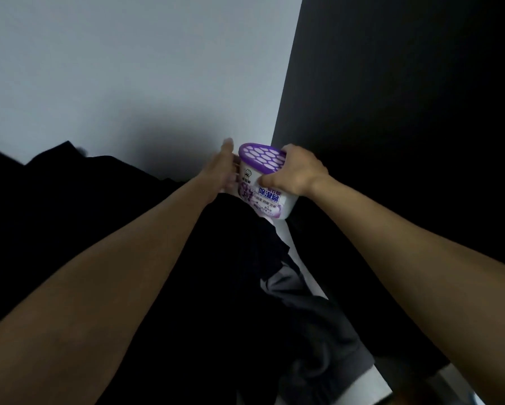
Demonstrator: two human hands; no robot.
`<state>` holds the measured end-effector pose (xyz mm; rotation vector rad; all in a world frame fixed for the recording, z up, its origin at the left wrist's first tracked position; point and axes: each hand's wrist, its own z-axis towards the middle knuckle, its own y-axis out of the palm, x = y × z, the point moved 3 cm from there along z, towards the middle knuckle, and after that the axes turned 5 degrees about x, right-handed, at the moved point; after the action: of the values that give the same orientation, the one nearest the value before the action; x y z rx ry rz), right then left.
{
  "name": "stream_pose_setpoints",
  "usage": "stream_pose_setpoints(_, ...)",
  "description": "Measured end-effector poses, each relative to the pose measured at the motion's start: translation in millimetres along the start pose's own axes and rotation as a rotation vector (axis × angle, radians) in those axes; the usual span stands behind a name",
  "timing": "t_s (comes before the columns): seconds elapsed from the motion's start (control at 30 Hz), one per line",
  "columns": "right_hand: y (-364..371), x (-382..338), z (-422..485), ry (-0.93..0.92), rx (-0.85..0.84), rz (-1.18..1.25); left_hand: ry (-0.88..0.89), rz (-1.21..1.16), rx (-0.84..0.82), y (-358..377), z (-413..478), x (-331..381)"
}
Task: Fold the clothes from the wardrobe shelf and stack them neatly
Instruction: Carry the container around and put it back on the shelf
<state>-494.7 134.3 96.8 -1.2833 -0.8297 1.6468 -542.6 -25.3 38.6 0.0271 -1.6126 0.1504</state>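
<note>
A pile of dark clothes (pixel 233 273) lies on the white wardrobe shelf (pixel 301 270), black cloth with a grey piece near the front. At the back of the shelf a white dehumidifier box (pixel 260 182) with a purple perforated lid sits tilted above the clothes. My right hand (pixel 295 171) grips the box from its right side, thumb across the front label. My left hand (pixel 220 168) lies against the box's left side with straight fingers.
A pale back wall (pixel 128 83) rises behind the shelf. A dark side panel (pixel 406 97) closes the right. More black cloth (pixel 55 185) is heaped at the left.
</note>
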Motion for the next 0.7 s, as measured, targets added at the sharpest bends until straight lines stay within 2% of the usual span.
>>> stream_pose_setpoints(0.03,3.9,2.0,6.6,0.019,0.02,-0.023,0.024,0.062,0.026,1.7,10.4,-6.6)
stream_pose_setpoints(0.1,12.0,7.1,18.8,0.061,0.058,-0.051,0.029,0.367,0.023,6.2,27.0,-25.3)
stream_pose_setpoints(0.13,16.0,9.0,24.3,0.076,0.074,-0.063,0.04,0.541,-0.014,10.0,28.7,-35.6)
stream_pose_setpoints(0.2,25.0,10.0,35.6,0.075,0.102,-0.098,-0.003,0.743,-0.202,21.5,33.2,-56.7)
stream_pose_setpoints(0.27,32.7,7.9,45.7,0.054,0.115,-0.125,-0.035,0.861,-0.376,32.9,30.8,-69.9)
stream_pose_setpoints(0.37,44.1,5.2,60.4,0.035,0.09,-0.121,-0.009,0.908,-0.466,39.3,29.8,-79.7)
stream_pose_setpoints(0.47,60.4,5.7,70.1,0.015,0.014,-0.117,0.103,1.047,-0.567,34.9,25.3,-92.4)
stream_pose_setpoints(0.57,78.8,9.9,72.7,0.01,-0.04,-0.118,0.069,0.957,-0.452,24.4,22.1,-100.3)
stream_pose_setpoints(0.7,100.3,19.7,73.0,0.0,-0.071,-0.147,0.183,0.623,-0.184,8.7,22.3,-92.5)
